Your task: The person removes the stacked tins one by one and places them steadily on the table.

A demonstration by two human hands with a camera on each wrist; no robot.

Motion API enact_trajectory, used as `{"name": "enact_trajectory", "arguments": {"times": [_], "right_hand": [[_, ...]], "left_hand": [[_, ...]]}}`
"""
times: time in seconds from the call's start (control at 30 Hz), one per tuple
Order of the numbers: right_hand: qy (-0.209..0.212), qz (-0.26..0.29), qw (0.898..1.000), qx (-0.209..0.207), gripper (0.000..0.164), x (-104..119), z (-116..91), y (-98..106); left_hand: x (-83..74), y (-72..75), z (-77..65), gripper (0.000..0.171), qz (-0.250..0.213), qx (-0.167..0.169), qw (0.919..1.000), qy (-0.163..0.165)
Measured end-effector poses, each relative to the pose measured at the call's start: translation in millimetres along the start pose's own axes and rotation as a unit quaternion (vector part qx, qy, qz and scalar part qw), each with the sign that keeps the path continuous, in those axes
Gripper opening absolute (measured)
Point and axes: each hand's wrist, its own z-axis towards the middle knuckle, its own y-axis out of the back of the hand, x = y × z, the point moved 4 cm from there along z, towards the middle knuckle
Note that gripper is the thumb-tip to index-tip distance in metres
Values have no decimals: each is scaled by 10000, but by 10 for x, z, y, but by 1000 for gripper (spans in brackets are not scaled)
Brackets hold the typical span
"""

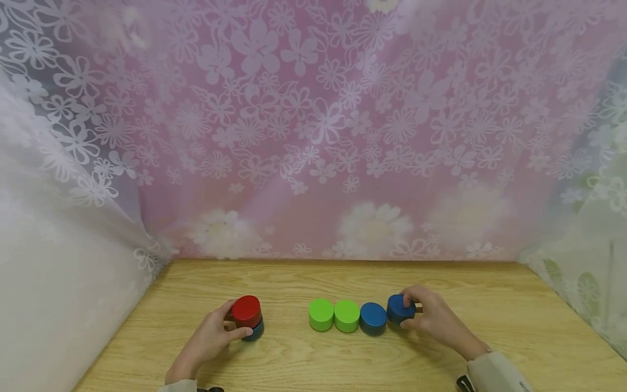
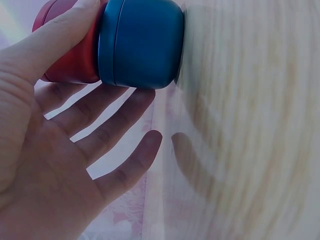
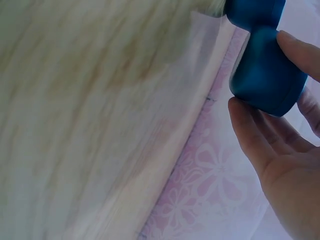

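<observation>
My left hand grips a small round red tin sitting on a blue one. In the left wrist view the thumb crosses the red tin, fingers lie behind the pair, and the lower blue tin meets the tabletop. My right hand pinches another blue tin at the right end of a row. The right wrist view shows this blue tin slightly tilted and raised off the wood, close against its neighbouring blue tin.
Two bright green tins, one left of the other, stand side by side in the row, left of the blue ones. The wooden table ends at a pink flowered curtain, with pale cloth on both sides.
</observation>
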Motion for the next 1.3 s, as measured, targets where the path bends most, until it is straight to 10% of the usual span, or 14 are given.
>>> {"name": "enact_trajectory", "arguments": {"times": [0.93, 1.3], "right_hand": [[71, 74, 9957, 925, 36, -16, -28, -54], [-31, 301, 9984, 475, 43, 265, 232, 4]], "left_hand": [[-18, -8, -13, 66, -46, 80, 9999, 50], [-5, -2, 6, 68, -17, 141, 9998, 102]]}}
